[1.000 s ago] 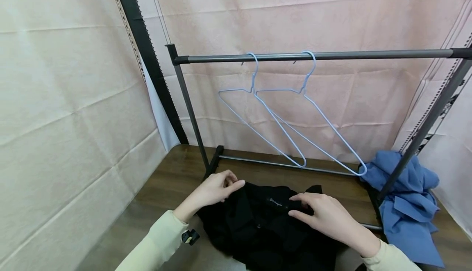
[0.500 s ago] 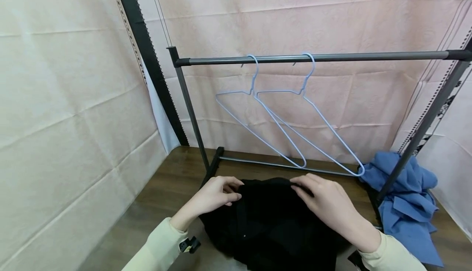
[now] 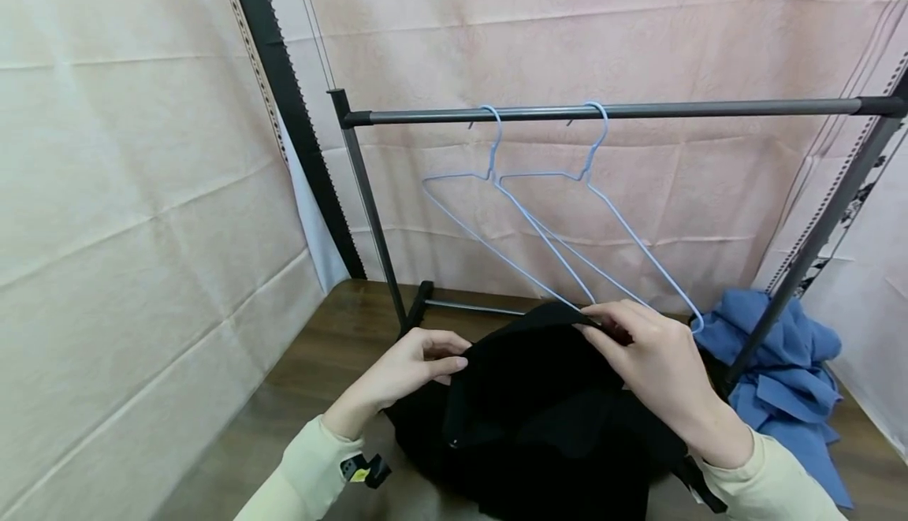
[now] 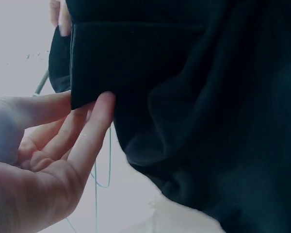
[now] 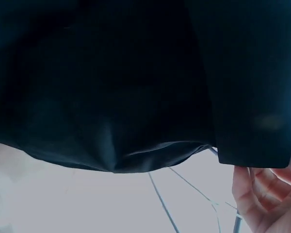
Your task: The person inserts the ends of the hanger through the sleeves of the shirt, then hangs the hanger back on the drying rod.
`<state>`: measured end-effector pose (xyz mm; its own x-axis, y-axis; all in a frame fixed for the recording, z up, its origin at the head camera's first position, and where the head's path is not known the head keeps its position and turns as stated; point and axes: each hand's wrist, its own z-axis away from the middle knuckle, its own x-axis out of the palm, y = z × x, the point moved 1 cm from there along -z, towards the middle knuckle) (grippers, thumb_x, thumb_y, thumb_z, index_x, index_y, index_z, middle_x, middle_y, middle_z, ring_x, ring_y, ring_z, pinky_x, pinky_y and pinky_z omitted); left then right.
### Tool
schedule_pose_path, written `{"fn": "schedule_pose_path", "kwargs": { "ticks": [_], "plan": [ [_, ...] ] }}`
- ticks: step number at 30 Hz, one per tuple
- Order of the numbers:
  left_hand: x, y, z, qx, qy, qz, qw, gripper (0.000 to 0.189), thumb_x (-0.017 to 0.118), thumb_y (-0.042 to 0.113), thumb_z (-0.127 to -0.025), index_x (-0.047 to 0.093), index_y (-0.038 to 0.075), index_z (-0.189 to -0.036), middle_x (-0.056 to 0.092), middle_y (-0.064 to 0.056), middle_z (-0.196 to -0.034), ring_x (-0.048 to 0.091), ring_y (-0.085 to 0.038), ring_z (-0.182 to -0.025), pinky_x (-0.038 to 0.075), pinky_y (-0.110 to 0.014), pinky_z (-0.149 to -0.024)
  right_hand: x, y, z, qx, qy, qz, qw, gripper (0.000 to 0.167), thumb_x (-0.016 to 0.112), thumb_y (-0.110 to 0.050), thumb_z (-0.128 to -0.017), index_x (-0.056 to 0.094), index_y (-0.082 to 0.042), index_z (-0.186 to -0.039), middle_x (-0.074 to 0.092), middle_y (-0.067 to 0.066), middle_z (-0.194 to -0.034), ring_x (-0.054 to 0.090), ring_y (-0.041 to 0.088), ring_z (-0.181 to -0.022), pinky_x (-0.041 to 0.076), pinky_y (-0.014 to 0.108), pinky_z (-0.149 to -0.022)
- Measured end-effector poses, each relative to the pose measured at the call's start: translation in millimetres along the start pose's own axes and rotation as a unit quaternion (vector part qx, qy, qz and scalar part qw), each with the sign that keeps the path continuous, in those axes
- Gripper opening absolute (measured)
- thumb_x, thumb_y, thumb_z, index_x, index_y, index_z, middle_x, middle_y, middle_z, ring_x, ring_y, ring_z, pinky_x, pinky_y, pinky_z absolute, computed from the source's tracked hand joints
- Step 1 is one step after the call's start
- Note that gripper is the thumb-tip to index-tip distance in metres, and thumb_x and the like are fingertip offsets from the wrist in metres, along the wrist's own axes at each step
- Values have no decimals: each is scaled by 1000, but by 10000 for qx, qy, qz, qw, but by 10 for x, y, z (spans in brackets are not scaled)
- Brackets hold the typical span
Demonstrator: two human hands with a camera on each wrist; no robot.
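A black shirt (image 3: 539, 418) hangs bunched between both hands, its upper edge raised off the table. My left hand (image 3: 407, 367) pinches that edge at the left. In the left wrist view, thumb and fingertips (image 4: 105, 103) grip a flat folded corner of the fabric. My right hand (image 3: 656, 367) pinches the edge farther right and higher up. The right wrist view has the right hand (image 5: 269, 199) at the bottom corner of a flat black strip of cloth. A small light dot shows on the shirt's left part. Its lower part runs out of the head view.
A dark metal rack (image 3: 426, 117) stands behind the shirt. Two light blue hangers, one left (image 3: 489, 249) and one right (image 3: 638, 241), hang from its bar. Crumpled blue cloth (image 3: 787, 371) lies by the right post. Wooden tabletop (image 3: 284, 395) extends to the left.
My right hand has risen and lifted the shirt's edge, which now overlaps the hangers' lower ends. The pale label seen earlier is out of sight. My left hand has barely moved.
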<state>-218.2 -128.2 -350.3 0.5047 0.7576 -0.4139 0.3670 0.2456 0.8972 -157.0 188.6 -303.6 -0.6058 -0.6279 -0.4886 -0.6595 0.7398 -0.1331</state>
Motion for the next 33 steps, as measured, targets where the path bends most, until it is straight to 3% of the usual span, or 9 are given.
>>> {"fn": "schedule_pose_path", "kwargs": {
  "ticks": [5, 10, 17, 22, 25, 27, 30, 33],
  "plan": [
    [2, -61, -55, 7, -334, 1031, 9941, 20, 64, 6, -98, 66, -2, -116, 68, -5, -104, 64, -16, -90, 58, -36, -78, 8, 67, 46, 88, 11, 212, 9997, 22, 87, -14, -75, 76, -19, -93, 64, -14, -76, 50, 1, -61, 42, 20, -55],
    [31, -97, -118, 50, -732, 2102, 9749, 14, 62, 3, -98, 67, 12, -109, 66, -1, -100, 63, -13, -90, 56, -30, -76, 17, 130, 92, 173, -58, 93, 9998, 23, 89, -13, -74, 74, -21, -91, 63, -15, -75, 48, -3, -56, 42, 17, -53],
    [-33, -101, -87, 558, -716, 2788, 9560, 23, 52, -2, -99, 66, 12, -110, 68, -2, -106, 65, -15, -94, 57, -33, -77, 23, 188, 193, 229, -200, -89, 9995, 24, 87, -6, -77, 75, -20, -92, 65, -14, -81, 57, -2, -66, 47, 13, -61],
    [-59, -77, -54, 631, -771, 2990, 9490, 24, 49, -3, -100, 63, 12, -112, 67, -3, -107, 65, -16, -96, 57, -36, -79, 84, 207, 245, 296, -379, 97, 9988, 22, 86, -5, -78, 75, -17, -92, 69, -13, -83, 59, 1, -68, 48, 17, -61],
    [-45, -63, -54, 537, -774, 2950, 9508, 21, 49, -2, -100, 61, 12, -111, 65, -2, -106, 64, -15, -95, 56, -34, -78, 139, 211, 266, 475, -470, 235, 9975, 20, 83, -6, -82, 73, -18, -93, 69, -12, -79, 59, 1, -65, 48, 21, -57],
    [-29, -58, -54, 409, -707, 2789, 9568, 18, 51, 0, -100, 59, 12, -111, 64, -2, -104, 63, -15, -93, 55, -33, -76, 176, 211, 285, 662, -504, 140, 9964, 20, 81, -4, -85, 73, -18, -96, 71, -11, -79, 63, 2, -65, 50, 21, -57],
    [3, -53, -49, 145, -541, 2384, 9696, 13, 56, 5, -100, 58, 12, -111, 62, -2, -101, 61, -15, -90, 55, -31, -74, 231, 212, 327, 1017, -524, -354, 9928, 24, 78, -2, -87, 72, -17, -104, 73, -8, -81, 68, 6, -68, 51, 18, -59],
    [22, -55, -48, 9, -370, 2031, 9784, 8, 58, 11, -102, 55, 11, -110, 56, 0, -94, 56, -13, -86, 54, -31, -73, 281, 220, 360, 1518, -621, -1122, 9801, 24, 75, -3, -90, 70, -17, -110, 75, -6, -86, 71, 8, -72, 52, 17, -62]
  ]
}}
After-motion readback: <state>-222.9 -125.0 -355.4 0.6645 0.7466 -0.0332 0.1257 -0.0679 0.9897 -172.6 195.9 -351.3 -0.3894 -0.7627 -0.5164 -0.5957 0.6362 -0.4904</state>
